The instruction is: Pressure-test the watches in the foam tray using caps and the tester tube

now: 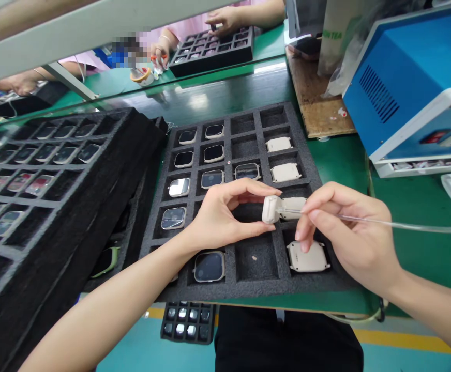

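Dark grey, many-compartment foam tray (244,287): is lying on the glossy green worktop (423,250), bearing dark-screened, beige-rimmed watches (209,266) mostly toward its left side and cream, rounded-rectangular watch cases (309,258) along its right column
Bare left hand (220,212): is grasping a small cream watch case (271,210), pinching it between thumb and fingers
Held piece: the small cream watch case is staying clear of the compartments, hovering above the middle of the tray
Bare right hand (355,232): is grasping a thin, clear, flexible tube (415,226) above the tray's right part
Clear line: the tube is trailing off past the tray's right edge, its tip reaching the small cream watch case; whether it is entering, I cannot tell
Stack of black foam trays (107,168): is standing left of the tray
Blue, white-framed boxy machine (407,77): is sitting beyond the tray's right side
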Available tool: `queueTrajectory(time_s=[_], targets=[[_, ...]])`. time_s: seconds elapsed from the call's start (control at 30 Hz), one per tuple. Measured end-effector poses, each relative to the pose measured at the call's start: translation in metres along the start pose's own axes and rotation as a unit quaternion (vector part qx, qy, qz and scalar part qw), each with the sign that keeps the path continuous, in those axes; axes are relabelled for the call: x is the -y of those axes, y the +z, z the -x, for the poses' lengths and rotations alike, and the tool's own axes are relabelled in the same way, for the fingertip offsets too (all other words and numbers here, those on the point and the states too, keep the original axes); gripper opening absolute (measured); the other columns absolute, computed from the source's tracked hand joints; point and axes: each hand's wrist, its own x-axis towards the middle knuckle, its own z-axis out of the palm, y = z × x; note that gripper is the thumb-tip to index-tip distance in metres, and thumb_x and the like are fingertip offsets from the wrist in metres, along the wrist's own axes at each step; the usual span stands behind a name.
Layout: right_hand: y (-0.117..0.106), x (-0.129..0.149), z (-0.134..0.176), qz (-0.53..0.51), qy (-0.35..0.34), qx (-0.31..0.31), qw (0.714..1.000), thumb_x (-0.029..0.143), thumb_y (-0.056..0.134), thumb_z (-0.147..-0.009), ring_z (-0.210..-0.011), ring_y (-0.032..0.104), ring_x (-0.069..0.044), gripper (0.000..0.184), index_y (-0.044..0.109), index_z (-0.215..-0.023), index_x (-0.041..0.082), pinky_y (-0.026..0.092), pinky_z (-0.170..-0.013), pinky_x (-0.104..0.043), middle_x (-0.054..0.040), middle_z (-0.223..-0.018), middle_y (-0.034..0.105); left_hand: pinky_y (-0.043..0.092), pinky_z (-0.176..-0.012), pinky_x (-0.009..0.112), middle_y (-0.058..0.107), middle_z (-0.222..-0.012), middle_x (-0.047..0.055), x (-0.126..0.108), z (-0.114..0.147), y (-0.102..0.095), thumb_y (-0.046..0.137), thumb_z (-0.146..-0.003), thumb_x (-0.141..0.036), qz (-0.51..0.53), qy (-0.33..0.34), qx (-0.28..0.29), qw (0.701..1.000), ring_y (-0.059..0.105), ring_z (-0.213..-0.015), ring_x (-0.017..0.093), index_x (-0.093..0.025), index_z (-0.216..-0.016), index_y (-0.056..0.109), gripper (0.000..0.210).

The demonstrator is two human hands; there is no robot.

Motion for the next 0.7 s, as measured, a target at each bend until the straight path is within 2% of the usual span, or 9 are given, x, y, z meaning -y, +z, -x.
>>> queueTrajectory(time_s=[0.23,0.7], targets=[[-0.0007,-0.0012,0.0014,-0.006,-0.013,-0.004,1.0,0.01,0.053,-0.08,-0.04,0.058,-0.011,0.01,0.056,-0.074,0.018,0.049,-0.042,-0.023,0.0008,-0.055,0.065,0.054,-0.088,0.032,0.069,-0.101,0.008,0.0008,0.0002,0.0001,0.08,-0.058,-0.004,-0.01,0.005,-0.008,1.0,0.065,-0.096,0.019,-0.015,-0.099,0.067,0.044],[0.0001,0.0009,0.0008,0.011,0.002,-0.006,1.0,0.015,0.056,-0.081,-0.04,0.059,-0.011,0.008,0.057,-0.074,0.017,0.049,-0.042,-0.023,0.001,-0.055,0.065,0.054,-0.086,0.031,0.07,-0.099,0.007,-0.0005,-0.0005,0.0002,0.08,-0.059,-0.007,-0.023,0.008,-0.005,1.0,0.066,-0.094,0.02,-0.015,-0.097,0.067,0.041]])
